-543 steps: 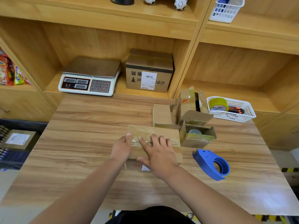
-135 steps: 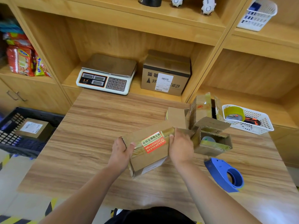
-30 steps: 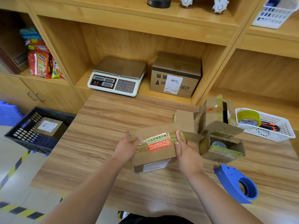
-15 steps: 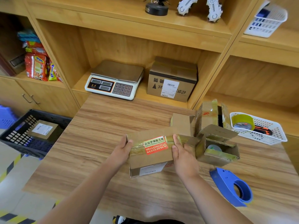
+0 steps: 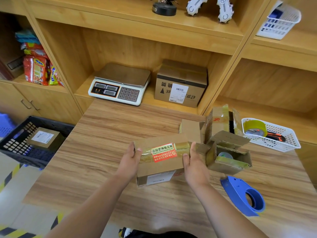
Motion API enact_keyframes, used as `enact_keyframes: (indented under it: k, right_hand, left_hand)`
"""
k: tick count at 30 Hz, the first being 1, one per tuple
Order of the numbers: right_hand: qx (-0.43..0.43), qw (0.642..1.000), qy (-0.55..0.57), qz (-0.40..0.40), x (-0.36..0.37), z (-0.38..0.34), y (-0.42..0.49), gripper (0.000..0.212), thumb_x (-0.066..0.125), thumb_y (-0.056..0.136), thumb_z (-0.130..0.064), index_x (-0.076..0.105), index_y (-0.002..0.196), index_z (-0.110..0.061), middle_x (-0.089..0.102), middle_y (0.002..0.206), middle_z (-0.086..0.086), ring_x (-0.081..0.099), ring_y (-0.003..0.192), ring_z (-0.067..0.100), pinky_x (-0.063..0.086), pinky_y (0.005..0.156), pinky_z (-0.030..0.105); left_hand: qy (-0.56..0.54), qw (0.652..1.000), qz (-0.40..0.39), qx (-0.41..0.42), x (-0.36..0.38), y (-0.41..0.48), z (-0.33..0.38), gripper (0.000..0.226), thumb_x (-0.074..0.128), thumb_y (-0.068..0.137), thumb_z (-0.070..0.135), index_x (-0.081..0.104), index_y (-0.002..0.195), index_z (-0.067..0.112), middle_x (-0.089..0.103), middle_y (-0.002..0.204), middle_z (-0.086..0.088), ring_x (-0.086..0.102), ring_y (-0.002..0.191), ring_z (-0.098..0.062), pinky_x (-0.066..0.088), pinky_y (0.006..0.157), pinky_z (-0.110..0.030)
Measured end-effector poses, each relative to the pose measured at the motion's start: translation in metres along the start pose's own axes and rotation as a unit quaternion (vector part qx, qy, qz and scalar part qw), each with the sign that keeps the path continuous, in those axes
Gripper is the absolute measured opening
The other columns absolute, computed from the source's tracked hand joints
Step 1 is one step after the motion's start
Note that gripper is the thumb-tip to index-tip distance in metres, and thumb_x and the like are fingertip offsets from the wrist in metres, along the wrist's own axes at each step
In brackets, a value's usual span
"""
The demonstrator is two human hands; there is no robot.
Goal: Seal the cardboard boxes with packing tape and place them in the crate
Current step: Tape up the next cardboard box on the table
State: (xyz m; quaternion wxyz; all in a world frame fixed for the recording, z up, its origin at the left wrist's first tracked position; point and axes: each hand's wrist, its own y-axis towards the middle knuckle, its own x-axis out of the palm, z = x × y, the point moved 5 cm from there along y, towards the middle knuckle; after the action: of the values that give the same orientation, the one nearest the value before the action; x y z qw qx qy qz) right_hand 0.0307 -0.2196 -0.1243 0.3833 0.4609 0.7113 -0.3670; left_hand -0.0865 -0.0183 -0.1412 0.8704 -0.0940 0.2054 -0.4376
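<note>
Here, both hands clasp a taped cardboard box point(image 5: 159, 162) over the middle of the wood-grain table point(image 5: 111, 134). The left hand point(image 5: 130, 158) curls round its left end and the right hand point(image 5: 193, 164) round its right end, thumbs on top (the other fingers are hidden behind the box). Beside the table's left edge, down on the floor, a black crate point(image 5: 15, 152) holds one labelled box point(image 5: 45, 138). A blue tape dispenser point(image 5: 243, 194) lies near the right hand. Wooden shelving point(image 5: 223, 48) behind carries a scale point(image 5: 120, 85) and a white basket point(image 5: 283, 140).
</note>
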Motion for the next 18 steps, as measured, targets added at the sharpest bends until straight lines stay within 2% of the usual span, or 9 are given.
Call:
enact_keyframes:
  k: [3,5,7,10,12,15,18]
  right_hand:
    - [0.041,0.997,0.055,-0.029,-0.003,0.004,0.002,0.06,0.03,0.099,-0.044,0.008,0.152,-0.027,0.048,0.141,0.003,0.05,0.121,0.027,0.04,0.083,0.035]
    - [0.05,0.996,0.066,-0.04,-0.008,0.003,0.007,0.058,0.036,0.097,-0.045,0.025,0.149,-0.022,0.052,0.137,0.007,0.05,0.121,0.028,0.042,0.09,0.037]
    - [0.059,0.995,0.064,-0.039,-0.012,0.0,0.014,0.05,0.042,0.093,-0.049,0.046,0.131,-0.018,0.059,0.125,0.009,0.054,0.115,0.028,0.043,0.084,0.035]
    - [0.078,0.994,0.068,-0.046,-0.009,-0.003,0.018,0.049,0.047,0.088,-0.057,0.057,0.113,-0.016,0.063,0.115,0.009,0.057,0.11,0.028,0.043,0.08,0.034]
    - [0.075,0.994,0.075,-0.027,-0.005,-0.003,0.018,0.045,0.047,0.09,-0.056,0.059,0.104,-0.014,0.065,0.11,0.01,0.058,0.106,0.03,0.043,0.078,0.033]
    - [0.064,0.995,0.077,0.011,-0.006,-0.001,0.019,0.04,0.039,0.097,-0.046,0.059,0.091,-0.012,0.066,0.102,0.015,0.059,0.098,0.033,0.044,0.075,0.035]
    - [0.062,0.994,0.084,0.014,-0.007,0.001,0.022,0.042,0.034,0.1,-0.041,0.062,0.092,-0.011,0.066,0.101,0.016,0.058,0.098,0.033,0.045,0.078,0.036]
  left_hand:
    - [0.023,1.0,-0.005,-0.014,0.0,0.001,0.001,0.048,0.041,0.1,0.03,0.033,0.141,0.007,0.045,0.142,-0.015,0.043,0.13,-0.028,0.032,0.11,-0.041]
    - [0.041,0.999,0.011,-0.022,-0.002,0.005,0.003,0.035,0.042,0.099,0.028,0.043,0.129,0.01,0.056,0.129,-0.017,0.057,0.106,-0.024,0.042,0.091,-0.034]
    - [0.03,0.998,0.034,-0.052,0.0,0.008,0.005,0.022,0.045,0.097,0.029,0.045,0.112,0.013,0.061,0.114,-0.014,0.055,0.083,-0.019,0.04,0.077,-0.031]
    - [0.026,0.993,0.06,-0.098,0.008,0.004,0.003,0.04,0.054,0.092,0.043,0.042,0.112,0.01,0.055,0.107,-0.01,0.052,0.093,-0.024,0.036,0.078,-0.03]
    - [0.031,0.992,0.079,-0.098,0.011,0.0,0.003,0.048,0.057,0.089,0.045,0.044,0.115,0.007,0.054,0.104,-0.009,0.054,0.097,-0.027,0.037,0.078,-0.03]
    - [0.025,0.994,0.078,-0.068,0.013,0.001,0.006,0.039,0.051,0.095,0.036,0.048,0.12,0.006,0.061,0.111,-0.014,0.053,0.095,-0.024,0.035,0.077,-0.026]
    - [0.028,0.995,0.076,-0.062,0.012,0.003,0.006,0.043,0.043,0.099,0.03,0.042,0.129,0.0,0.056,0.124,-0.019,0.053,0.112,-0.03,0.033,0.08,-0.026]
